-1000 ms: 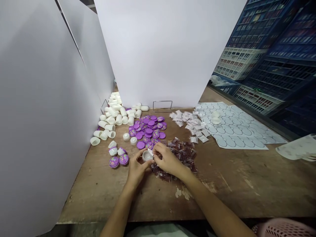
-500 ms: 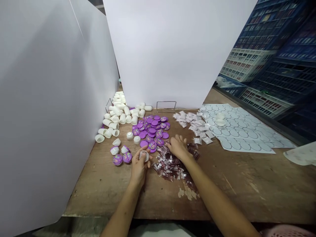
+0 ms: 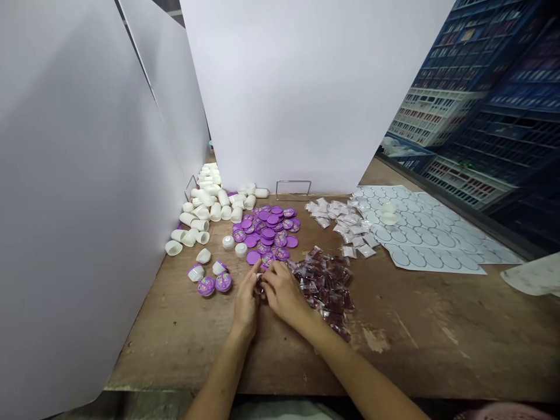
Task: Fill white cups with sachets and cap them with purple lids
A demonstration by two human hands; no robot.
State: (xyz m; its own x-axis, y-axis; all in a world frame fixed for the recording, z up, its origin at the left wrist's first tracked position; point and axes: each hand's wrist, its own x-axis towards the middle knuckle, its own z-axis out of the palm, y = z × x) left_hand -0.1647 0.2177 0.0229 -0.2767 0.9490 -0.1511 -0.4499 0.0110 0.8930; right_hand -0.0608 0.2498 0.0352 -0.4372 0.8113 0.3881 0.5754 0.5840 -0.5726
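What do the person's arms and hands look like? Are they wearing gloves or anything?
No gloves. Both the left hand and the right hand are bare. Both forearms are bare too, with no sleeves showing right down to the bottom edge of the picture. No watch, bracelet or ring can be seen on either one, though the fingers are too small to be sure about rings.

Worn wooden surface (image 3: 429, 326) before me. On it: white cups (image 3: 205, 201) at far left, purple lids (image 3: 269, 230) in middle, dark red sachets (image 3: 326, 280) beside, small white packets (image 3: 345, 224), white sticker sheets (image 3: 429, 233) at right.
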